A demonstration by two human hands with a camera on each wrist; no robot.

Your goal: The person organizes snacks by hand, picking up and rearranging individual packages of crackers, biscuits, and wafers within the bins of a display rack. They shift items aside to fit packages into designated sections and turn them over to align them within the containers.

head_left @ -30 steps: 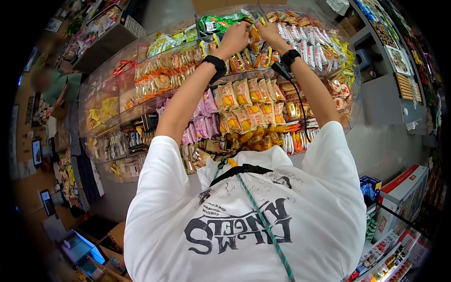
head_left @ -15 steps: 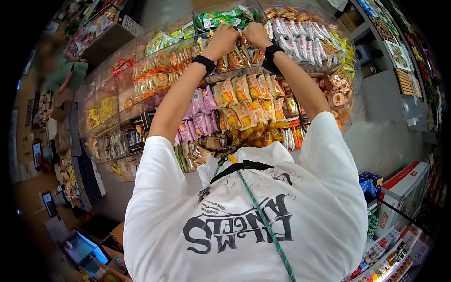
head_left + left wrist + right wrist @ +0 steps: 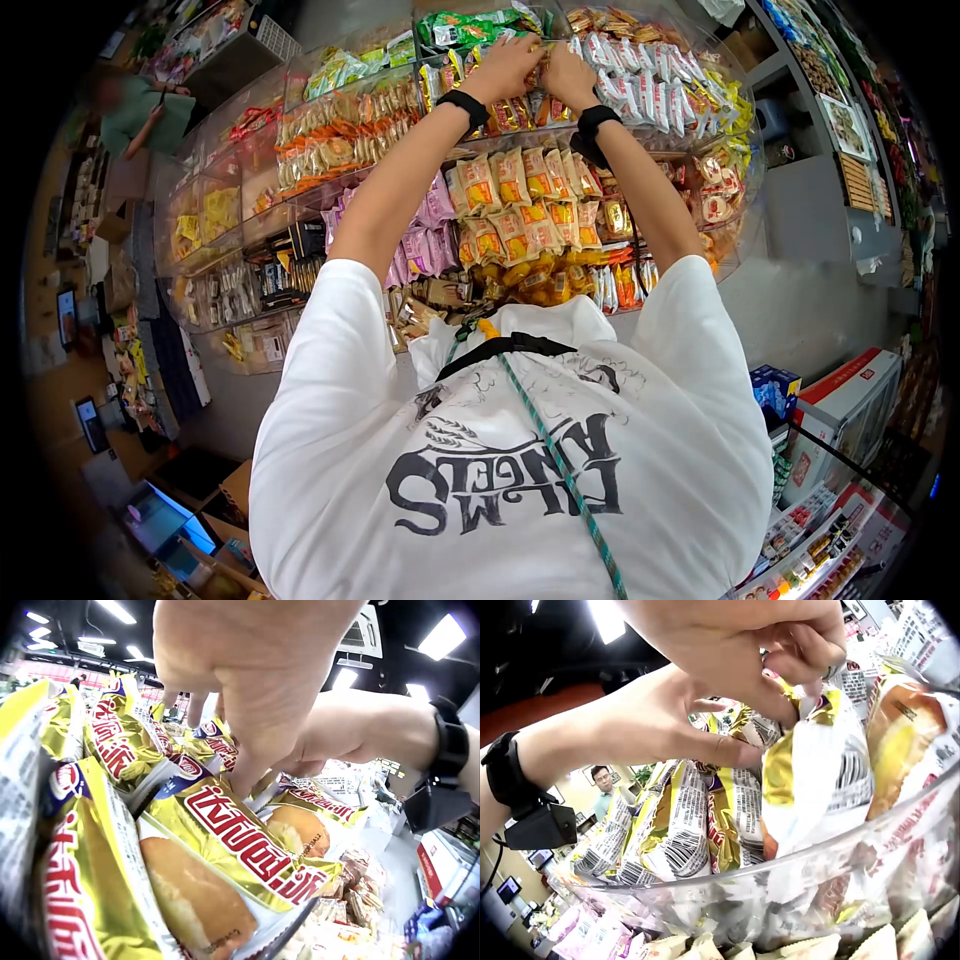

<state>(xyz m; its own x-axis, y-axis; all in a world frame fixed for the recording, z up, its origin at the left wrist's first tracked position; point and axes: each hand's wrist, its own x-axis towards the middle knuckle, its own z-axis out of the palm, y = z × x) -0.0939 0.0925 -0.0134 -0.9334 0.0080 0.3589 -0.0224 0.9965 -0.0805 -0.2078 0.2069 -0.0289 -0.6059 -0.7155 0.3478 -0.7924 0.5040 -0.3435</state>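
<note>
Both hands are at the far middle of the snack display, over a bin of gold-and-white wrapped pies (image 3: 232, 840). My right hand (image 3: 568, 76) has curled fingers; in the right wrist view its thumb and finger pinch the top end of a wrapped pie (image 3: 821, 769). Close beside it, my left hand (image 3: 506, 68) reaches in among the packets. Its thumb (image 3: 735, 752) lies extended against them, fairly straight, while its other fingers are partly hidden behind wrappers. More upright wrapped pies (image 3: 679, 825) stand in rows around both hands.
A clear plastic bin wall (image 3: 705, 896) runs along the near side. Green bags (image 3: 470, 28) lie behind, white packets (image 3: 640, 85) to the right, and beige packets (image 3: 510, 180) in front. A person in green (image 3: 150, 118) stands at the left.
A wrapped pie held up between the hands one second ago has gone down into the bin. Since half a second ago, both hands have shifted right, the left closer to the right.
</note>
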